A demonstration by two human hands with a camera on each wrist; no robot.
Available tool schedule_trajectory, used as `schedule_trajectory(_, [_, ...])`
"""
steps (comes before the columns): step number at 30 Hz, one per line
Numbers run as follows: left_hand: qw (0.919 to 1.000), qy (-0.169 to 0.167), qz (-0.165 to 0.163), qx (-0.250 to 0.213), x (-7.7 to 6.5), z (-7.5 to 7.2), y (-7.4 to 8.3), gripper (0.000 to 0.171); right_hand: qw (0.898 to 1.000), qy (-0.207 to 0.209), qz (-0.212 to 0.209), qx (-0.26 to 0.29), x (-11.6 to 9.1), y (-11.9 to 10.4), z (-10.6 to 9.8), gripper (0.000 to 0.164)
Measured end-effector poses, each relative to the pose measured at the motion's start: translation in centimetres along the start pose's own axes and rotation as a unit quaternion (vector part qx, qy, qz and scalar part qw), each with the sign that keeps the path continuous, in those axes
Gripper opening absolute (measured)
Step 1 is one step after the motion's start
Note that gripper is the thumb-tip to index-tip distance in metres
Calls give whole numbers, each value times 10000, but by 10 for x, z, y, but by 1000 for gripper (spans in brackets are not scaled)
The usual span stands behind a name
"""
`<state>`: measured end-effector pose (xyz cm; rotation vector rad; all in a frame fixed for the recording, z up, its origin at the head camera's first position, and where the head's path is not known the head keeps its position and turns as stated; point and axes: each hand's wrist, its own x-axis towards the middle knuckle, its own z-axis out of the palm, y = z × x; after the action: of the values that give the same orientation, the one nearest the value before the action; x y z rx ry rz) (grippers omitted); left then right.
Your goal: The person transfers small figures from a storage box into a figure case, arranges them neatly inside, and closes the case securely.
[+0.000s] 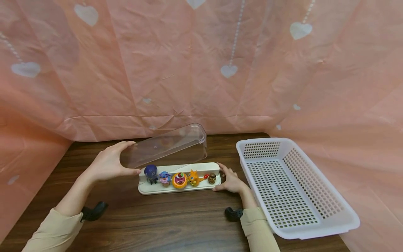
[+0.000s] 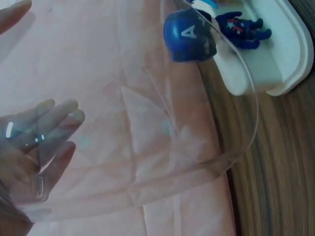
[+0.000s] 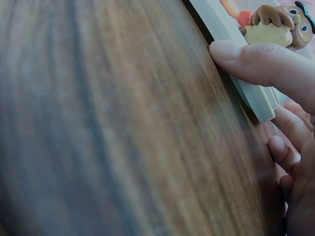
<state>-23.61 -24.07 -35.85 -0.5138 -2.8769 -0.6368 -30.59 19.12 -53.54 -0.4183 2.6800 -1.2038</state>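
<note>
My left hand [image 1: 110,161] holds a long clear plastic cover [image 1: 171,140] by its left end. The cover is tilted, its right end higher, above and behind a white display base [image 1: 189,168]. On the base stand several small figurines: a blue-helmeted figure [image 2: 189,37] with an "A", a blue one [image 1: 164,177], a round orange and pink one [image 1: 179,180], an orange one [image 1: 193,177] with a red-tipped tail, and a brown owl [image 3: 278,24]. At the base's right end, my right hand [image 1: 232,182] grips it, thumb on the front edge and fingers behind.
A white perforated plastic basket [image 1: 315,229] stands on the right of the dark wooden table [image 1: 163,224], close to my right forearm. Pink cloth [image 1: 201,87] with white hearts hangs behind the table and along both sides.
</note>
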Motion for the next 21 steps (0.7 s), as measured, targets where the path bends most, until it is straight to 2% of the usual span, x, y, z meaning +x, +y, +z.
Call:
schedule_trajectory(9, [9987,-237,395,206,21,9,8,91,10000,0,7,-28,-1,-1,-1,112])
schedule_trajectory(21, [9958,-292,845,179,42,24,20,90,9999,-4,86,-63,-2,-1,-1,108])
